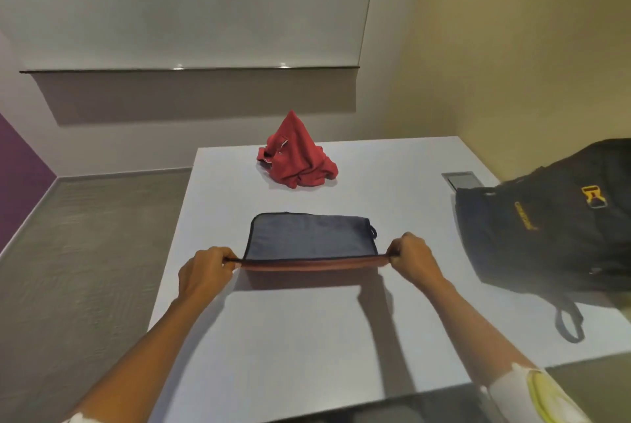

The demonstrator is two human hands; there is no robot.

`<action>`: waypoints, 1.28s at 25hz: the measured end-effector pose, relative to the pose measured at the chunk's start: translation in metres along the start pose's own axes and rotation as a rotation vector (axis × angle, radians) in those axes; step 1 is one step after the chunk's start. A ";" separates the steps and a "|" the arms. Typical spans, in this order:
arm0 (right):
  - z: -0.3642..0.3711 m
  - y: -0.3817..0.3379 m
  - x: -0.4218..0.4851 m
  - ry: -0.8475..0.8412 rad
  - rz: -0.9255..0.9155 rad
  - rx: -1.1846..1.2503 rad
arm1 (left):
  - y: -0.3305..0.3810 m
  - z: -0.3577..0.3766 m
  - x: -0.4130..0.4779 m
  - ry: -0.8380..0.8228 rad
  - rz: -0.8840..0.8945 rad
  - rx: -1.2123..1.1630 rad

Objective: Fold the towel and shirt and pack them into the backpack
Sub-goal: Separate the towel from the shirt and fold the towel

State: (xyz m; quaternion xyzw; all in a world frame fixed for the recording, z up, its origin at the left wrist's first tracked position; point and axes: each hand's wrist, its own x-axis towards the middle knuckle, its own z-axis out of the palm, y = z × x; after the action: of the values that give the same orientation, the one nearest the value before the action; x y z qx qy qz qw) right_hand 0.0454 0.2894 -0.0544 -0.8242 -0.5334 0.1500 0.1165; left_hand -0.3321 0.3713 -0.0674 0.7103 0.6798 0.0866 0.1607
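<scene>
We note a white table (290, 337) filling most of the view, with grey floor to its left and pale walls behind.

At the table's right edge lies a black backpack (546, 245), slumped on its side, with yellow lettering and a yellow buckle (593, 198) on its face. A dark strap loop (568, 323) trails from it toward us across the table. We cannot tell whether its zip is open.

In the middle of the table sits the towel (307, 234), blue-grey with a dark trim, folded into a flat rectangle. Its near edge is raised off the table and shows a rust-brown underside.

Farther back, well apart from the towel, the red shirt (300, 159) stands in a crumpled, unfolded heap that rises to a peak.

The left hand (205, 272) pinches the towel's near left corner, fingers curled round it. The right hand (415, 257) pinches the near right corner the same way. The edge between them is pulled taut.

A small grey hatch (461, 178) is set into the table just behind the backpack.
</scene>
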 end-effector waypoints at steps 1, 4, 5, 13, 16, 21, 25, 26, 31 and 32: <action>0.016 0.010 -0.010 -0.065 0.029 -0.019 | -0.004 0.016 -0.014 -0.039 -0.011 0.004; 0.056 0.034 -0.033 -0.178 0.087 -0.048 | -0.009 0.055 -0.049 -0.130 -0.035 0.021; 0.066 0.038 -0.040 -0.203 0.088 -0.066 | -0.010 0.066 -0.057 -0.153 -0.049 0.038; 0.113 0.046 -0.048 -0.440 0.138 -0.304 | -0.031 0.113 -0.078 -0.309 -0.026 0.347; 0.117 0.032 -0.020 -0.273 0.140 -0.221 | -0.018 0.115 -0.044 -0.181 0.041 0.321; 0.126 -0.002 0.055 0.015 0.162 0.156 | 0.015 0.148 0.037 -0.063 0.315 0.209; 0.134 -0.009 0.118 0.166 0.208 0.306 | 0.047 0.188 0.083 -0.025 0.494 0.128; 0.136 -0.007 0.133 0.209 0.244 0.260 | 0.052 0.198 0.094 -0.014 0.539 0.129; 0.143 0.010 0.182 0.089 0.510 0.060 | 0.065 0.227 0.136 -0.025 0.612 0.201; 0.147 0.012 0.189 0.059 0.537 0.107 | 0.064 0.231 0.143 -0.032 0.613 0.213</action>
State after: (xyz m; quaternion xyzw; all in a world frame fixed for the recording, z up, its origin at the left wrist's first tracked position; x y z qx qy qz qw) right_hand 0.0735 0.4621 -0.2184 -0.9329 -0.2833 0.1795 0.1311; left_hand -0.1843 0.4868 -0.2741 0.8961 0.4368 0.0483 0.0625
